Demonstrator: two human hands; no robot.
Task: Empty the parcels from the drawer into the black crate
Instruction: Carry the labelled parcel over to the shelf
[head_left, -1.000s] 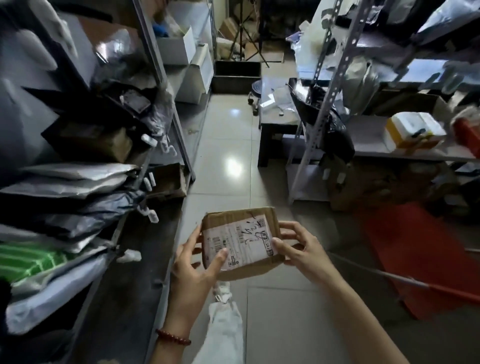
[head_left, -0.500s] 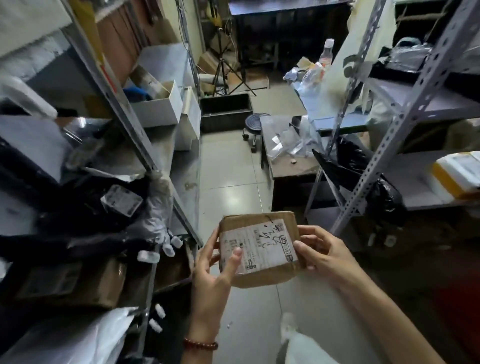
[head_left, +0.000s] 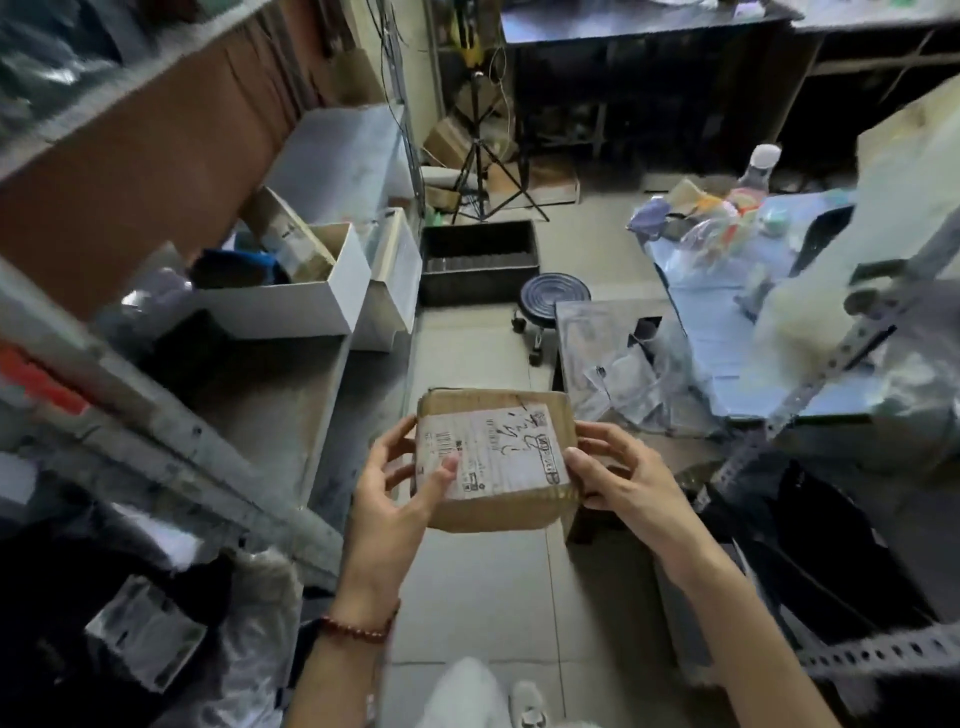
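Observation:
A small brown cardboard parcel (head_left: 493, 514) with a white shipping label is held in front of me at chest height, over the tiled floor. My left hand (head_left: 395, 499) grips its left edge with the thumb on the label. My right hand (head_left: 618, 478) grips its right edge, thumb on the label's corner. The black crate (head_left: 478, 267) stands on the floor farther down the aisle, open at the top, with nothing visible inside. No drawer is identifiable in this view.
Metal shelving (head_left: 171, 441) with parcels and white boxes (head_left: 291, 306) lines the left. A low black stool (head_left: 555, 299) stands beside the crate. A cluttered table (head_left: 727, 332) and a perforated steel rack (head_left: 841, 353) fill the right. A tripod (head_left: 483, 156) stands behind the crate.
The view has risen and swung up the aisle, bringing the black crate closer into sight. Both hands keep the same grip on the parcel, which has moved forward with me.

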